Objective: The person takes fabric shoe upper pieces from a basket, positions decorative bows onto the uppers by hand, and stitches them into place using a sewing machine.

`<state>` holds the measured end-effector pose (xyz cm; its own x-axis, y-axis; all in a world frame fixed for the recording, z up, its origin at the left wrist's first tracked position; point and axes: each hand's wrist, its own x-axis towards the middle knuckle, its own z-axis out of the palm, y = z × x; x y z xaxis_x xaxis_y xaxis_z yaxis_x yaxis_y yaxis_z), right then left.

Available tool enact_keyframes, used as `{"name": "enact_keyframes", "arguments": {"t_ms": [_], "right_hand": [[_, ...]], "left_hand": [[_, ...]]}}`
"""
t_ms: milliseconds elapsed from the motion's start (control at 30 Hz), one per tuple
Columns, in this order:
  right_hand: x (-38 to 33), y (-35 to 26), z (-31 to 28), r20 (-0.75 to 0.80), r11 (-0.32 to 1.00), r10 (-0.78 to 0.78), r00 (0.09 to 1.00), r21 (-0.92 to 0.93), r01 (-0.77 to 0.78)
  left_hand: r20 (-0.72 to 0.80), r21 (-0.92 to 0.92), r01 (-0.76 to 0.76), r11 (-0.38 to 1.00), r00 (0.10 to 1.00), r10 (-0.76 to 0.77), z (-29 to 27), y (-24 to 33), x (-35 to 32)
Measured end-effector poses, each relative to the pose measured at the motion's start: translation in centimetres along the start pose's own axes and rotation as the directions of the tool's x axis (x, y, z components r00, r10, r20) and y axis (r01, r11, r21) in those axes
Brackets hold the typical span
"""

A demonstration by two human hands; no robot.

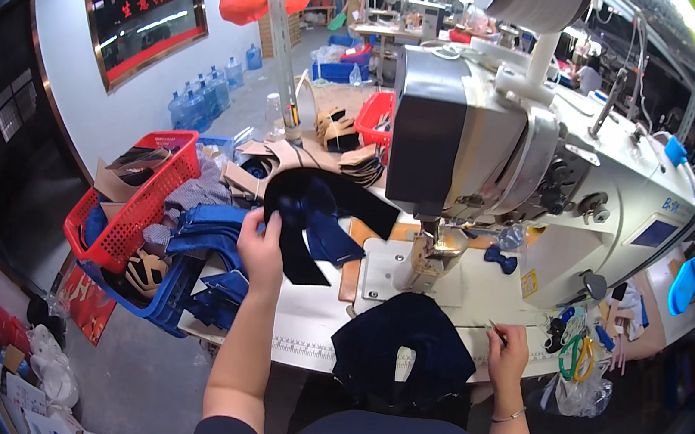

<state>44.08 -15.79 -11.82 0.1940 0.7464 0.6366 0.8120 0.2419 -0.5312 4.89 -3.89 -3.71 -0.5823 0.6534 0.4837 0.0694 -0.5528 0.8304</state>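
Note:
My left hand [261, 245] pinches the edge of a black curved, horseshoe-shaped piece [288, 244], raised left of the sewing machine's needle area. A dark blue fabric piece [332, 237] shows inside its curve; whether the hand holds that as well is unclear. My right hand [508, 354] is closed near the front edge of the sewing table, with the tip of a small pointed metal tool [491, 324] sticking out of the fingers. Between my hands, a dark navy fabric piece [367, 337] with a slot in its middle hangs over the table edge. The sewing machine [470, 137] stands beyond it.
To the left, a red basket [136, 208] sits over a blue crate [168, 303] beside stacked blue fabric pieces [207, 230]. Green-handled and orange-handled scissors [577, 358] lie at the right. A metal post [276, 35] rises behind the table, and cut brown pieces [286, 153] lie near it.

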Motion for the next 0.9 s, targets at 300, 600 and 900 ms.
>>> {"name": "enact_keyframes", "arguments": {"t_ms": [300,600,900], "right_hand": [[-2.3,2.2,0.4,0.022,0.973,0.015,1.0,-0.233,-0.009],[-2.1,1.7,0.6,0.026,0.97,0.013,1.0,-0.243,-0.006],[-2.1,1.8,0.4,0.017,0.964,0.051,0.999,-0.263,-0.044]], "left_hand": [[0.183,-0.153,0.492,0.857,0.867,-0.464,3.4,-18.3,6.8],[0.645,0.663,-0.329,0.673,0.707,-0.29,7.8,-17.7,6.9],[0.644,0.749,-0.518,0.413,0.714,-0.274,11.9,-15.0,3.7]]}}
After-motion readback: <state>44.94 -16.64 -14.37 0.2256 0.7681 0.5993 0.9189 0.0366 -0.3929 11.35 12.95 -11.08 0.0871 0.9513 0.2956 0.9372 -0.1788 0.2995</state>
